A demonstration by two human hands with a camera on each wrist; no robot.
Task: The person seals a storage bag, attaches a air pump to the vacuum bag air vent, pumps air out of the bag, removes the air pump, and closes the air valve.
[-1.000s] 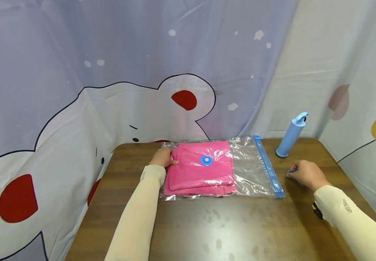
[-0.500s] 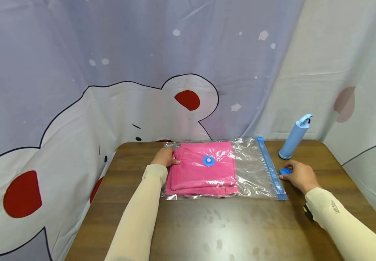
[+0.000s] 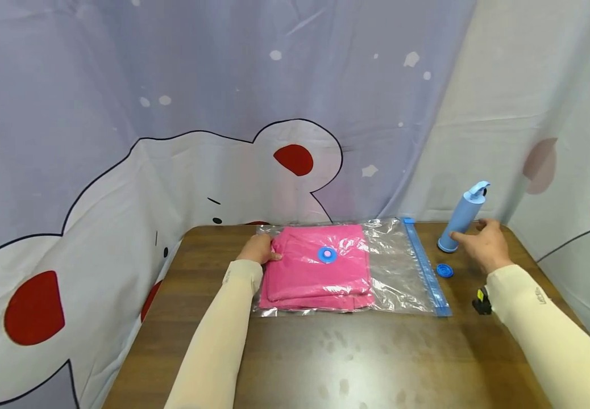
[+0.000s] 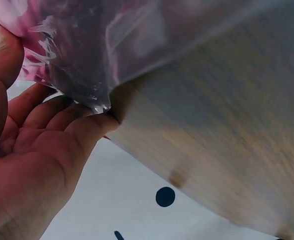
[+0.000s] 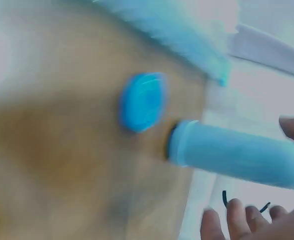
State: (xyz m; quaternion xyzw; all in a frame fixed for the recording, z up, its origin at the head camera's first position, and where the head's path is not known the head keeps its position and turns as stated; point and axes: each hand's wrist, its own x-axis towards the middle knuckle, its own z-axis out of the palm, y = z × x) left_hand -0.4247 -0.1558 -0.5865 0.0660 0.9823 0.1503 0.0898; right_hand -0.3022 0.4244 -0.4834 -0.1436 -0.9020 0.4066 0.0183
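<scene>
A clear vacuum storage bag (image 3: 396,267) lies flat on the table, with folded pink fabric (image 3: 300,278) inside. Its round blue valve (image 3: 327,254) faces up, a pink disc at the centre. At the bag's left end my left hand (image 3: 257,249) pinches the edge, thumb above and fingers beneath the plastic (image 4: 82,60) in the left wrist view. My right hand (image 3: 487,247) is beside a light blue hand pump (image 3: 458,224) that stands upright, thumb and fingers spread on either side of it. A round blue cap (image 3: 445,270) lies on the table in front of the pump.
The brown wooden table (image 3: 346,363) bears all these things. A blue zip strip (image 3: 424,267) closes off the bag's right side. Behind and at both sides hangs a printed curtain (image 3: 213,182), close to the table's edges.
My right hand has set the blue cap down to the right of the bag, let go of it, and moved back to the pump. The left hand stays at the bag's edge.
</scene>
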